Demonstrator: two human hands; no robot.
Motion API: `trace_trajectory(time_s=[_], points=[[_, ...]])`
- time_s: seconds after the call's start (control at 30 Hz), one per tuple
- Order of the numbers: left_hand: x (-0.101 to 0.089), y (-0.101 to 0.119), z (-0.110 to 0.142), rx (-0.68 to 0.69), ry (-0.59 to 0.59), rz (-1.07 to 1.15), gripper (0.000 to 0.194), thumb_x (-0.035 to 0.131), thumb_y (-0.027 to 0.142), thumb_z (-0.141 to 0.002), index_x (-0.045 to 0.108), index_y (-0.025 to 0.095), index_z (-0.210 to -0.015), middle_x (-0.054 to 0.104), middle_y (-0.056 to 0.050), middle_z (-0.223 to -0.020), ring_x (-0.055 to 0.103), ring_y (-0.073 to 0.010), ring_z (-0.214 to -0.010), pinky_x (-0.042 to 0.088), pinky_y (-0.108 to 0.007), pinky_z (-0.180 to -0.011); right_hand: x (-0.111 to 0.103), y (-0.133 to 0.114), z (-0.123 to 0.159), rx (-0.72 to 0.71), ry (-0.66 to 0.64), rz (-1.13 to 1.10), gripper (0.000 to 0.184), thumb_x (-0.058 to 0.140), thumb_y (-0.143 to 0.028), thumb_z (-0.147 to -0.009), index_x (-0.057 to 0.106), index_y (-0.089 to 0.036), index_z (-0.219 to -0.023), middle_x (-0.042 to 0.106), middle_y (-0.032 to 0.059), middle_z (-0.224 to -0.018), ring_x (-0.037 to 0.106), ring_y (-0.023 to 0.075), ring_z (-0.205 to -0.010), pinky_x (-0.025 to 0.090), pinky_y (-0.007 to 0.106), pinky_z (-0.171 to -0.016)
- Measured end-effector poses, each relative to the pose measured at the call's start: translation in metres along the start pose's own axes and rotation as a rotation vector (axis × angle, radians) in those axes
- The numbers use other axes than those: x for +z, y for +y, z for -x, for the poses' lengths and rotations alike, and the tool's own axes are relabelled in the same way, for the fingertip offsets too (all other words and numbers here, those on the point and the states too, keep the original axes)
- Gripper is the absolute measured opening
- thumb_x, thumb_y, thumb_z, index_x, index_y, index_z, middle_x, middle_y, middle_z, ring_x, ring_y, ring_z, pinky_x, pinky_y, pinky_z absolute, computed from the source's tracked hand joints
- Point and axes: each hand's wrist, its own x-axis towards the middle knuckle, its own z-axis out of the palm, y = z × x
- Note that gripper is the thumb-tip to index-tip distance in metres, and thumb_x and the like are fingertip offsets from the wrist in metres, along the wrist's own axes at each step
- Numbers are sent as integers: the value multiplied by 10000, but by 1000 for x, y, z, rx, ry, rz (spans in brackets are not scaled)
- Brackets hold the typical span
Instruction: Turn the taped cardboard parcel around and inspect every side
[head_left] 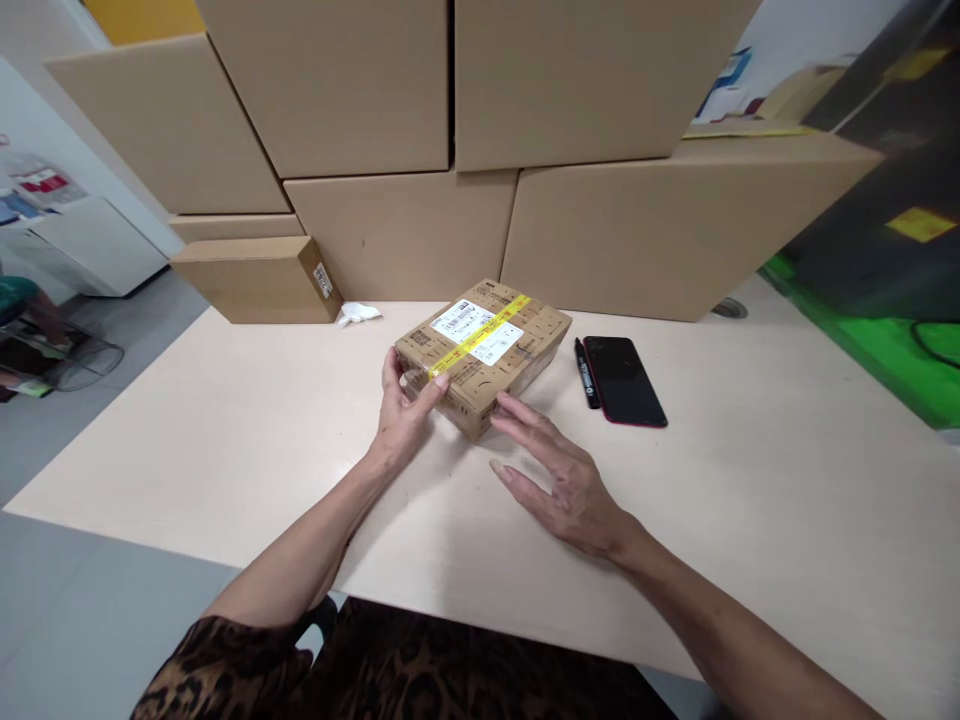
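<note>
A small cardboard parcel (487,350) with a white label and a strip of yellow tape lies on the pale table (225,420). My left hand (401,415) rests against the parcel's near left corner, thumb on the top edge and fingers along the side. My right hand (559,480) lies flat on the table just in front of the parcel, fingers spread, fingertips touching its near right side. It holds nothing.
A black phone (624,380) and a black marker (586,372) lie right of the parcel. Large cardboard boxes (405,230) are stacked along the table's back edge, with a smaller box (255,278) and a crumpled white scrap (358,313) at the left.
</note>
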Motion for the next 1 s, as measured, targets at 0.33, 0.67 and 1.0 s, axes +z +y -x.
trace_trajectory(time_s=[0.33,0.67,1.0], points=[[0,2,-18,-43,12,2,873,802,311,-743,445,326,-1540,531,-100,-1544,419,-358,-1522,320,-549,-1303,-20,15,-15,-28,291,274,343,643,-235,-1010,718,-264,-1343,803,114,-1226,763,280,-1120,659,491,-958],[-3,-21,-23,13,9,-73,965,808,378,-837,312,344,-1665,460,-111,-1642,398,-361,-1574,326,-560,-1320,-42,63,-30,754,-219,1041,351,456,-282,-1060,698,-63,-1190,718,276,-1218,679,385,-1126,539,466,-886],[-14,-24,-5,780,-57,-651,720,658,500,-1002,364,320,-1635,409,-158,-1702,321,-390,-1634,265,-672,-1319,-45,49,-41,896,-295,1027,329,407,-171,-1062,629,-29,-1259,715,266,-1276,704,346,-1192,510,382,-880]])
